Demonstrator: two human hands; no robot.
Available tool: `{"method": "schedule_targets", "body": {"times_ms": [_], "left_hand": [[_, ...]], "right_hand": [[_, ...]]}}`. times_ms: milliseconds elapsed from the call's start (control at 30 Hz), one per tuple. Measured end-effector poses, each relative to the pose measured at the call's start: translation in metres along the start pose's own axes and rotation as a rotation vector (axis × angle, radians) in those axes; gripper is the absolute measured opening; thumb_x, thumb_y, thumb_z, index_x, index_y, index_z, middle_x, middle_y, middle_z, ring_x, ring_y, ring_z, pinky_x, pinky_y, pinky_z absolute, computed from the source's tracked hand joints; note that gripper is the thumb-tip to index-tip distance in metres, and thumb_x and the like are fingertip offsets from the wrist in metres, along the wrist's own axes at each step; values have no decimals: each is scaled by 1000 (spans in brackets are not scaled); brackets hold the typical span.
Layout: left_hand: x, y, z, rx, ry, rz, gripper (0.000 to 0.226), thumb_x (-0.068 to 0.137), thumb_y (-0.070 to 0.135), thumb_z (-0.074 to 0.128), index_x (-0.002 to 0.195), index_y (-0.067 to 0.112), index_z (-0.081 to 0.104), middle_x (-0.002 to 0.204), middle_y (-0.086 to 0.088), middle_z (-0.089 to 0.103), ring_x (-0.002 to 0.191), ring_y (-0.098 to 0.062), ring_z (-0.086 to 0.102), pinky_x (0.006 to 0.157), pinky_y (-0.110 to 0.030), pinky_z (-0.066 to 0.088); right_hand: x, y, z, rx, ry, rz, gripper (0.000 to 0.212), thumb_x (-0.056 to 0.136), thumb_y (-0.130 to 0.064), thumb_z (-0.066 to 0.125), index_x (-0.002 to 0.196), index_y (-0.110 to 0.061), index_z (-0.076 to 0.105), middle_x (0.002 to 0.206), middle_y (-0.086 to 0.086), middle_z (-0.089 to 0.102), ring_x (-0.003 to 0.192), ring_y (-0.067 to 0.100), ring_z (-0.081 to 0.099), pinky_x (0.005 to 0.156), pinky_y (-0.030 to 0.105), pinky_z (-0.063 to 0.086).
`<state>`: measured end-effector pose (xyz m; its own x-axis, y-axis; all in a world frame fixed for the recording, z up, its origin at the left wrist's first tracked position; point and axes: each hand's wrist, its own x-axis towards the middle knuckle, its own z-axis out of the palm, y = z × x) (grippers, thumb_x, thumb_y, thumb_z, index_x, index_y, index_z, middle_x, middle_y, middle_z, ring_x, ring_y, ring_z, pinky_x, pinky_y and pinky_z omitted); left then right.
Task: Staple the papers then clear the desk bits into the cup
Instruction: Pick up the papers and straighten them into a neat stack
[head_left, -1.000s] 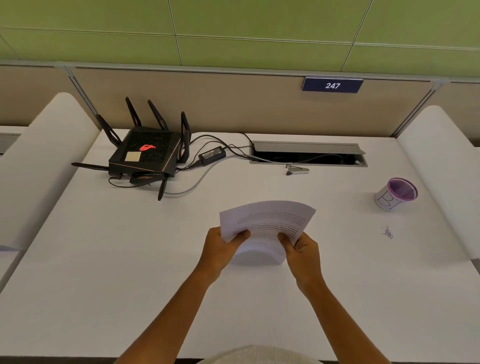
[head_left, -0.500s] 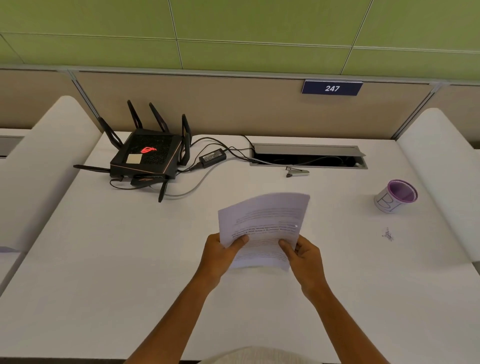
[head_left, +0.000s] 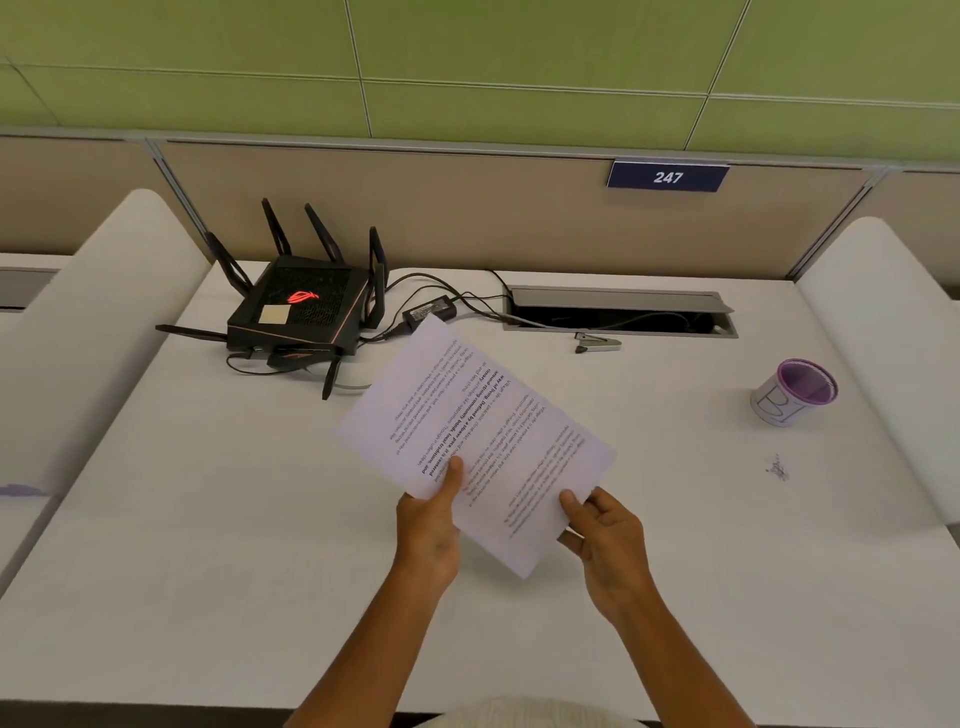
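You had the papers (head_left: 475, 441) tilted above the surface (head_left: 208, 519), your left hand (head_left: 428, 535) pinching one edge and your right hand (head_left: 605, 540) loosely gripping the near corner. Stapler (head_left: 597, 343) sat by the cable slot (head_left: 618, 314), cup (head_left: 795, 392) far right, with what looked like staple bits (head_left: 777, 467) near it.

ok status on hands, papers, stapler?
Left hand and right hand both grip papers, held tilted above desk. Stapler untouched by cable slot. Bits not yet in cup. Path clear.
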<state>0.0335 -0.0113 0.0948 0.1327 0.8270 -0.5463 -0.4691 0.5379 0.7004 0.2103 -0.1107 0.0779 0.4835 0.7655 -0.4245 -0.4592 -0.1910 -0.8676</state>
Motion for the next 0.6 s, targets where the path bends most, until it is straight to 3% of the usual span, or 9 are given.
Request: {"method": "schedule_targets", "body": {"times_ms": [200,333,433,533,600], "left_hand": [[-5,-3,-17,41,11,23,38,89,9,79,121,29,72,120,2,79,112,-22,76,98,-50,60],[6,20,-45,105,59,60,30,90,12,78,118,23,73,117,-2,80,110,-23,76,98,-49,59],[12,35,-58,310,-13,123,34,93,23,76,126,25,71,120,3,79,111,-21,74,88,-40,63],[15,47,-57,550,-85,196,26,91,27,78,115,34,72,108,13,81,101,-18,77,73,-25,64],[17,51,-52,642,-109,223,24,89,25,82,108,36,71,101,15,80,94,-16,77,69,-24,63]], "right_hand": [[1,-3,0,-156,75,-45,27,94,-11,73,121,-15,72,111,1,80,98,25,78,84,48,65],[11,-21,-18,-288,79,-88,21,95,-12,73,116,-16,74,108,0,81,93,23,79,82,46,65],[15,-34,-26,-369,81,-128,17,96,-13,71,110,-22,75,106,-3,81,87,17,79,71,31,65],[17,-41,-29,-404,75,-170,18,97,-13,70,111,-23,75,104,-6,81,85,16,79,66,23,63],[18,-43,-29,-417,69,-202,19,97,-14,70,114,-21,76,105,-7,81,87,13,78,68,21,62]]}}
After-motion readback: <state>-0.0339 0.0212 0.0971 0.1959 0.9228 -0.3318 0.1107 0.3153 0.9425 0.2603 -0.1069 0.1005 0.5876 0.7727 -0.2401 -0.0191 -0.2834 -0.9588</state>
